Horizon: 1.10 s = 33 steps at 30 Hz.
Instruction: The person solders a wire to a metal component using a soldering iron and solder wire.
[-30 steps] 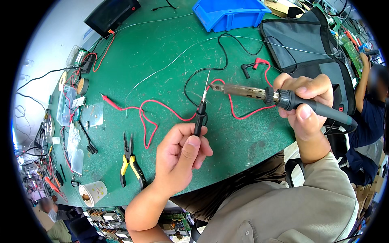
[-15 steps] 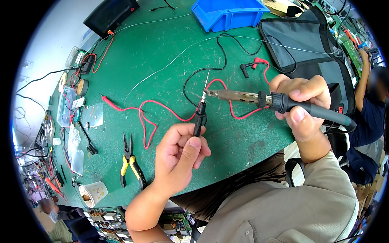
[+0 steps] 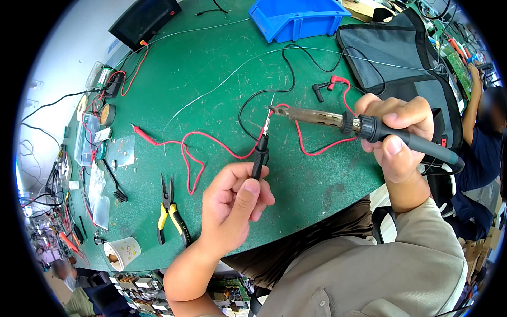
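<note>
Between the fingers and thumb of my left hand (image 3: 229,203), a black test probe (image 3: 260,152) stands with its metal needle pointing away from me. Silvery metal, perhaps solder, coats the needle above the black grip. My right hand (image 3: 404,124) is closed round the dark handle of a soldering iron (image 3: 317,117). The iron's tip meets the needle partway up, from the right; whether it touches is too small to tell. Behind the needle run a black test lead (image 3: 240,113) and a red test lead (image 3: 211,136), which ends in a red probe (image 3: 145,136) at the left.
Long-nose pliers (image 3: 169,208) with yellow-black handles lie left of my left hand, near a paper cup (image 3: 122,252) and a small brush (image 3: 119,194). Farther off are a blue bin (image 3: 298,24), a grey tool bag (image 3: 385,50) and a black device (image 3: 145,21). Another person (image 3: 478,148) sits at the right.
The soldering iron's tip has slid a little up the probe's needle, away from the black grip. My left hand and the probe have hardly moved.
</note>
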Each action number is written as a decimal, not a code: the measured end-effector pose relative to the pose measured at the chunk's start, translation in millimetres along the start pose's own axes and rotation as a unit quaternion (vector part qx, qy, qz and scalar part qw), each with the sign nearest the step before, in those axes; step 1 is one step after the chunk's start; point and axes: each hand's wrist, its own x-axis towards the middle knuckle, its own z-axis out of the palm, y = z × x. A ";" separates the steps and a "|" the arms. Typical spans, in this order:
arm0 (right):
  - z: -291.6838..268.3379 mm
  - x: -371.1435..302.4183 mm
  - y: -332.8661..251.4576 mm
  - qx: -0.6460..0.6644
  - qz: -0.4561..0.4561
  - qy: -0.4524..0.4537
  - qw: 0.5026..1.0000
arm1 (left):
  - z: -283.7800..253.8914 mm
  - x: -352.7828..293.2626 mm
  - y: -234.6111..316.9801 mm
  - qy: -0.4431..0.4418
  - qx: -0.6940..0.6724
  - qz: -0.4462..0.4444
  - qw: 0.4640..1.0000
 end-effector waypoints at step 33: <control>1.0 -0.4 -0.8 0.018 0.003 -0.009 1.000 | 4.0 2.4 -1.5 0.050 -0.055 -0.043 0.996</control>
